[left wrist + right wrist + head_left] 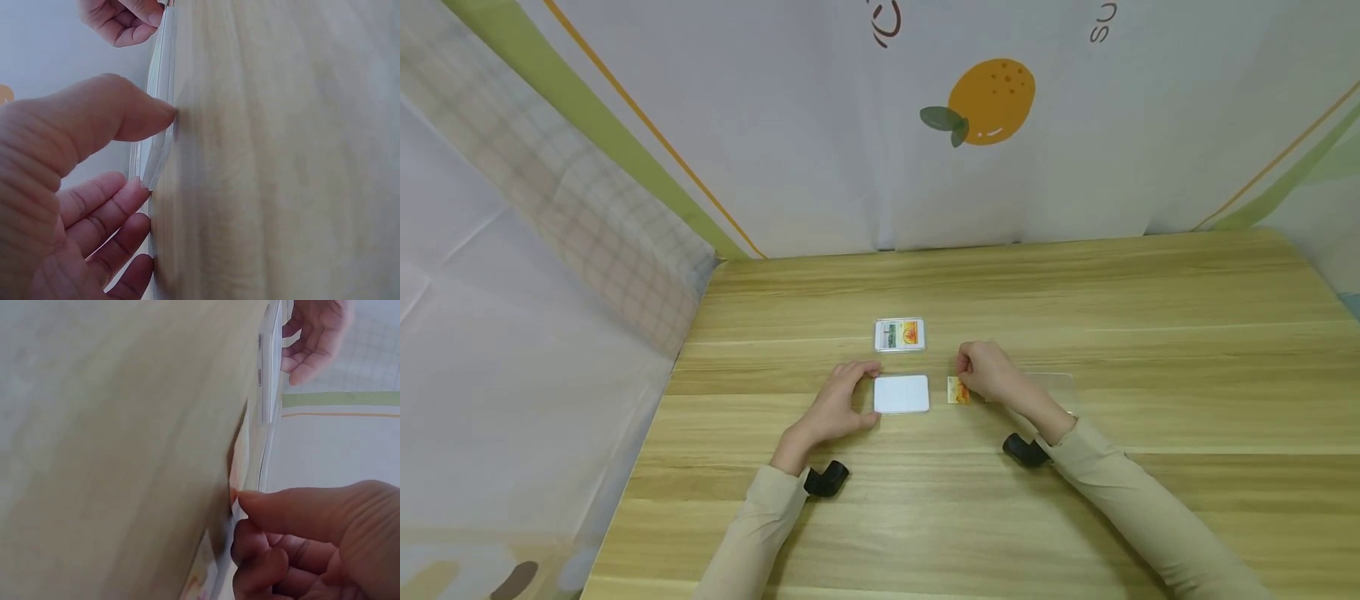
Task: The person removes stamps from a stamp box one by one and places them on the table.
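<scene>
My left hand (pixel 833 408) holds the left end of a flat clear plastic case with a white insert (pixel 901 394), thumb at the near corner and fingers at the far one. In the left wrist view the case (pixel 161 94) lies flat on the wood under the thumb. To its right, my right hand (pixel 991 371) pinches a small orange-and-cream postage stamp (pixel 957 392) by its right edge. The right wrist view shows this stamp (pixel 239 462) tilted at the thumb tip, close over the table. Nearer that camera lies a second stamp (pixel 201 569).
Behind the white case lies another clear case (pixel 900 335) holding two stamps. A clear plastic sheet or lid (pixel 1056 385) rests on the wooden table (pixel 1187 375) beneath the right forearm. A printed curtain (pixel 820 150) hangs along the table's back edge.
</scene>
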Tool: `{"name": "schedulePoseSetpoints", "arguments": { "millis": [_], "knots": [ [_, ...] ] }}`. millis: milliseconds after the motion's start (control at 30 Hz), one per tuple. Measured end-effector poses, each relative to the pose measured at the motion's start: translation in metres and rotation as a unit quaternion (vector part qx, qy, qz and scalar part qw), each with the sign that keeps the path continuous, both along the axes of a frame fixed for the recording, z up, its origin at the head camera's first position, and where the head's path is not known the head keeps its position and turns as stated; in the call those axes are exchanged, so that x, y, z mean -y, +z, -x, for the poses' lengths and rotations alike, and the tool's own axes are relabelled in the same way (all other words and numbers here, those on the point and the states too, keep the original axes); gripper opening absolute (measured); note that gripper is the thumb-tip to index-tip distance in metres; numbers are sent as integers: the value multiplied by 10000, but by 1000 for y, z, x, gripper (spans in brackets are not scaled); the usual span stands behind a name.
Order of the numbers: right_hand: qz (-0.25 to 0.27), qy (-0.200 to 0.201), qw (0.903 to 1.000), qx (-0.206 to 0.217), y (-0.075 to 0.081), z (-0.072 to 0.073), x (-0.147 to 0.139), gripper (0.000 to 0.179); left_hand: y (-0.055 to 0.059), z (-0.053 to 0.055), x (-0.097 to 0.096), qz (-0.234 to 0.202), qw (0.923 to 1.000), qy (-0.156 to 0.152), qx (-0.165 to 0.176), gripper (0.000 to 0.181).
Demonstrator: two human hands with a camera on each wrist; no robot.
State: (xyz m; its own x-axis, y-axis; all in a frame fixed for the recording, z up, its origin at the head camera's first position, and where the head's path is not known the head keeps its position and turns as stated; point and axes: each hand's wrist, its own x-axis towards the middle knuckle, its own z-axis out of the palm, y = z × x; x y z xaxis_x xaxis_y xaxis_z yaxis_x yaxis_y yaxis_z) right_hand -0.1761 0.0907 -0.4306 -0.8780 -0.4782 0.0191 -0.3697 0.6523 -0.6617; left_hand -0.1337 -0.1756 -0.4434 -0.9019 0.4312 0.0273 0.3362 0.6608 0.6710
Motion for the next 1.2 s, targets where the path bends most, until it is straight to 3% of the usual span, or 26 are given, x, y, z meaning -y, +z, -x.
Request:
{"name": "schedulePoseSetpoints", "arguments": {
  "millis": [267,1200],
  "knots": [
    [-228,-127,9996,87,4,-1,1,11,0,1,0,14,10000,-18,-35,68],
    [292,-153,9994,-104,3,-5,-8,5,1,-1,-1,-218,9996,27,-198,63]
  ]
}}
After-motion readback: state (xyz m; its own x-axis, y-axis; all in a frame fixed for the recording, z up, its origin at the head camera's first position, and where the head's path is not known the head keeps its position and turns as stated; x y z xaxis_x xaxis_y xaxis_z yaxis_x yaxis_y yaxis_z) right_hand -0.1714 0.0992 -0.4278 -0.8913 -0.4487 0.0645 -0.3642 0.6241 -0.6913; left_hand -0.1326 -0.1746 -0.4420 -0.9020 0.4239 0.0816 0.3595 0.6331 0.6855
